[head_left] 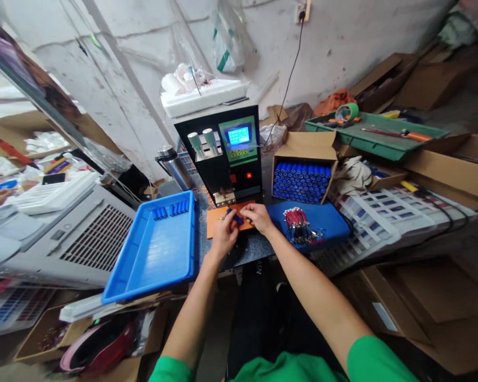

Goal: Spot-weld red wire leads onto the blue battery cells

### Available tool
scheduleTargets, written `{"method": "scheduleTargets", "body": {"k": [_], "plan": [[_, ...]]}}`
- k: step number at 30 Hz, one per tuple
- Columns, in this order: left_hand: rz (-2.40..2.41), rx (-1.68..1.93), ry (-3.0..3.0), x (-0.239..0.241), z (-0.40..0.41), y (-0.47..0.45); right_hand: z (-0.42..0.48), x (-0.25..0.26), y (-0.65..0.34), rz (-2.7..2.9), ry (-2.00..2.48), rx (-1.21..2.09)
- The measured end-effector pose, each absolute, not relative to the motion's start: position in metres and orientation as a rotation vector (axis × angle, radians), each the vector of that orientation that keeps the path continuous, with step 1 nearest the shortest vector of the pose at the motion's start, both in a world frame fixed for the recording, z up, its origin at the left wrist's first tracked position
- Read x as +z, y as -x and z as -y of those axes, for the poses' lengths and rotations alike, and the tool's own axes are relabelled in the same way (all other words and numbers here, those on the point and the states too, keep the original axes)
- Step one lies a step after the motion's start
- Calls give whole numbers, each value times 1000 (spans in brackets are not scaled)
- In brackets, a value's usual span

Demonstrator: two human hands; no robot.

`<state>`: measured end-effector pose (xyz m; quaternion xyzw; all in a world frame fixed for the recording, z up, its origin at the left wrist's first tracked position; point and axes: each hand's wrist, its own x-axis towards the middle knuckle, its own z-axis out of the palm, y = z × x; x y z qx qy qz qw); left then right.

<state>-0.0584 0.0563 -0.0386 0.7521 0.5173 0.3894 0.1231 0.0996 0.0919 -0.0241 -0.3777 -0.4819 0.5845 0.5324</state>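
We see a blue cylindrical cell (236,216) pinched in the left hand (224,233) over the orange mat (215,220) below the spot welder (231,159). The right hand (258,217) is curled beside it (grip unclear). Few glossy cells lie in the blue plastic tray (155,260), while the cardboard box (302,146) is packed, so we judge most work is left.

The dark speckled desk (249,248) carries a black welding machine (227,159) at its back. Just in front of the machine lies an orange pad (213,217). Left of the machine stand a steel flask (177,167) and a blue tray (159,260), which overhangs the desk's edge. Right of it lie a blue mat (334,225) and an open cardboard box (305,144).
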Motion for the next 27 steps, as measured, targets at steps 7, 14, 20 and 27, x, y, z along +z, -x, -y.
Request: {"method": "scheduleTargets", "body": {"k": [7,14,20,27], "plan": [[-1468,1305,-1853,-34,-41,52,-93,-24,-98,1107,919,1395],[-1576,1318,-1642,-13,-50,57,-97,-29,-94,1117,934,1334],[-1605,1207,-1863,-10,-64,61,-99,-28,-94,1115,966,1305],[-1498,1276,-1692,-19,-73,55,-96,-22,-94,1074,960,1317]]}}
